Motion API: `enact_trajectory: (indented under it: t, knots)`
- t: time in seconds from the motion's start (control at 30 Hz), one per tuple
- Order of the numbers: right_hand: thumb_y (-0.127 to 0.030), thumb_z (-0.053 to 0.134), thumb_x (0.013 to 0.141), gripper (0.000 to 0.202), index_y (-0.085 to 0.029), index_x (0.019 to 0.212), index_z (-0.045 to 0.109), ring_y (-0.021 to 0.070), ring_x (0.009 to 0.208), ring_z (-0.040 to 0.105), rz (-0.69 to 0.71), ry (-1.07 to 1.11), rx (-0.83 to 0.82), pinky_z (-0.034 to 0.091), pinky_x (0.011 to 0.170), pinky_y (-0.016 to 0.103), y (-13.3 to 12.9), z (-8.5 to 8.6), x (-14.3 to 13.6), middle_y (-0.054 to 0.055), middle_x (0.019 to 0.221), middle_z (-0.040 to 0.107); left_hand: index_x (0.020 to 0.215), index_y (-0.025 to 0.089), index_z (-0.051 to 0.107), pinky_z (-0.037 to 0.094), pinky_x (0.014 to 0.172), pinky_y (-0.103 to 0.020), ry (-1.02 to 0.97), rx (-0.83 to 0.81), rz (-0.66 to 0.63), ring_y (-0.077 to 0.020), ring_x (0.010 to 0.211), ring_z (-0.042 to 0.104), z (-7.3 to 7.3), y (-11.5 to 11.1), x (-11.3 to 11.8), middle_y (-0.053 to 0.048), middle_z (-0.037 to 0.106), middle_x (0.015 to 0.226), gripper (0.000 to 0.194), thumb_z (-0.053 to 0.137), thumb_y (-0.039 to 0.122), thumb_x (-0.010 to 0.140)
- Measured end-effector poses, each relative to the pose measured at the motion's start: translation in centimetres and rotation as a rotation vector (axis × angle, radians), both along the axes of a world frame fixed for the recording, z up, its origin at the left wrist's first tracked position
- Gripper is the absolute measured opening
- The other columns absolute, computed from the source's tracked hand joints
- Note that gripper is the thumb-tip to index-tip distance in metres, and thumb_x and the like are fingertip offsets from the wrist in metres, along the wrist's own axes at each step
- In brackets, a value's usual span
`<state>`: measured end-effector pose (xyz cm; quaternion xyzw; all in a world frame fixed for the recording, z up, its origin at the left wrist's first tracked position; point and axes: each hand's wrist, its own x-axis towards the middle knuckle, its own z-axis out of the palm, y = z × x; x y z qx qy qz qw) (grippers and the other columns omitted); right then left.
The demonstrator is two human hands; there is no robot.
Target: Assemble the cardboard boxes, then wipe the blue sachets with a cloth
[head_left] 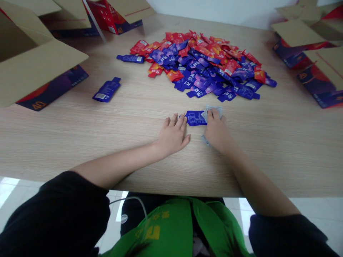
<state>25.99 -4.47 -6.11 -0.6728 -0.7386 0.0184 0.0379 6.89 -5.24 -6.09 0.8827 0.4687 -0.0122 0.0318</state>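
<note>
A blue spouted pouch [195,118] lies flat on the table between my two hands, printed side up. My left hand [173,135] rests flat with its fingers stretched out, the fingertips on the pouch's narrow spout end. Bunched under my right hand [217,130] is a pale grey-blue cloth [214,108], pressed against the pouch's wide end; the fingers are curled around it. Beyond the hands a heap mixes blue pouches [198,71] and red-orange pouches [214,50]. A single blue pouch [107,90] lies apart on the left.
Open cardboard boxes stand at the left [53,84], the back left [118,18] and the right [321,82], their flaps sticking out over the wooden table [134,125]. The table's front edge runs just before my body. A thin white cable [139,200] hangs below it.
</note>
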Motion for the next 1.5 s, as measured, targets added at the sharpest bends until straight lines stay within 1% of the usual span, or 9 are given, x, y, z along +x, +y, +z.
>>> enact_trajectory:
  t: [0.17, 0.27, 0.43, 0.63, 0.77, 1.0, 1.23, 1.33, 1.5]
  knots:
    - [-0.004, 0.035, 0.087, 0.065, 0.007, 0.150, 0.039, 0.0398, 0.144, 0.039, -0.059, 0.033, -0.048, 0.036, 0.115, 0.057, 0.9, 0.3, 2.4, 0.031, 0.155, 0.040, 0.158, 0.001, 0.033, 0.030, 0.119, -0.057, -0.006, 0.003, 0.004, -0.0412, 0.152, 0.028, -0.1, -0.1, 0.0, -0.019, 0.029, 0.166, 0.072, 0.033, 0.047, 0.103]
    - [-0.002, 0.036, 0.083, 0.068, 0.001, 0.150, 0.044, 0.0363, 0.146, 0.039, -0.075, 0.146, 0.054, 0.035, 0.117, 0.056, 1.5, 0.4, 2.5, 0.026, 0.155, 0.042, 0.158, 0.000, 0.033, 0.029, 0.120, -0.058, -0.018, 0.010, 0.008, -0.0418, 0.152, 0.028, -0.3, -0.2, 0.1, -0.020, 0.029, 0.166, 0.073, 0.034, 0.047, 0.102]
    - [-0.004, 0.034, 0.085, 0.069, -0.012, 0.154, 0.041, 0.0295, 0.150, 0.033, 0.120, 0.298, 0.216, 0.033, 0.121, 0.054, 1.8, 0.0, -1.2, 0.015, 0.162, 0.038, 0.156, 0.000, 0.036, 0.030, 0.119, -0.059, -0.036, 0.025, 0.004, -0.0432, 0.152, 0.028, -0.7, -0.1, 0.1, -0.022, 0.031, 0.165, 0.073, 0.035, 0.048, 0.101]
    - [-0.015, 0.039, 0.093, 0.057, -0.014, 0.149, 0.049, 0.0386, 0.140, 0.038, 0.304, 0.187, 0.116, 0.039, 0.112, 0.059, 1.6, -0.8, -3.5, 0.010, 0.162, 0.041, 0.152, 0.000, 0.043, 0.031, 0.118, -0.060, -0.043, 0.033, -0.014, -0.0441, 0.150, 0.031, -0.6, 0.0, 0.0, -0.024, 0.041, 0.159, 0.070, 0.040, 0.046, 0.100]
    - [-0.013, 0.038, 0.092, 0.061, -0.015, 0.153, 0.044, 0.0399, 0.140, 0.037, 0.256, 0.158, 0.108, 0.038, 0.110, 0.061, 1.4, -0.7, -2.4, 0.011, 0.164, 0.038, 0.155, -0.001, 0.038, 0.031, 0.118, -0.059, -0.022, 0.026, -0.012, -0.0433, 0.151, 0.029, -0.5, 0.0, 0.0, -0.023, 0.036, 0.163, 0.072, 0.037, 0.047, 0.102]
    - [-0.009, 0.040, 0.086, 0.069, -0.004, 0.155, 0.038, 0.0436, 0.143, 0.035, 0.104, 0.136, 0.068, 0.035, 0.112, 0.064, 1.3, -0.9, 1.1, 0.021, 0.162, 0.036, 0.157, 0.001, 0.034, 0.030, 0.119, -0.058, -0.020, 0.019, -0.011, -0.0422, 0.151, 0.029, -0.4, 0.0, 0.0, -0.021, 0.031, 0.165, 0.072, 0.035, 0.047, 0.102]
    - [-0.008, 0.040, 0.083, 0.069, 0.000, 0.151, 0.043, 0.0387, 0.148, 0.036, 0.013, 0.130, -0.035, 0.033, 0.119, 0.058, 2.4, -1.0, 4.3, 0.024, 0.161, 0.037, 0.158, 0.000, 0.033, 0.030, 0.118, -0.058, -0.015, 0.011, -0.005, -0.0426, 0.151, 0.029, -0.2, -0.1, 0.0, -0.021, 0.030, 0.166, 0.073, 0.035, 0.047, 0.102]
    - [-0.011, 0.037, 0.088, 0.064, -0.003, 0.150, 0.044, 0.0332, 0.150, 0.035, 0.022, 0.279, 0.042, 0.034, 0.120, 0.053, 2.8, -0.6, 3.5, 0.023, 0.159, 0.040, 0.158, -0.001, 0.033, 0.030, 0.118, -0.058, -0.019, 0.020, -0.006, -0.0428, 0.151, 0.029, -0.3, -0.1, 0.0, -0.021, 0.030, 0.166, 0.073, 0.035, 0.047, 0.102]
    - [-0.017, 0.033, 0.095, 0.062, -0.010, 0.156, 0.036, 0.0289, 0.153, 0.028, 0.182, 0.370, 0.187, 0.030, 0.122, 0.053, 2.5, -0.5, -0.9, 0.014, 0.166, 0.033, 0.156, -0.001, 0.037, 0.032, 0.116, -0.059, -0.033, 0.040, -0.018, -0.0442, 0.150, 0.030, -0.6, 0.0, 0.0, -0.023, 0.034, 0.164, 0.074, 0.037, 0.048, 0.100]
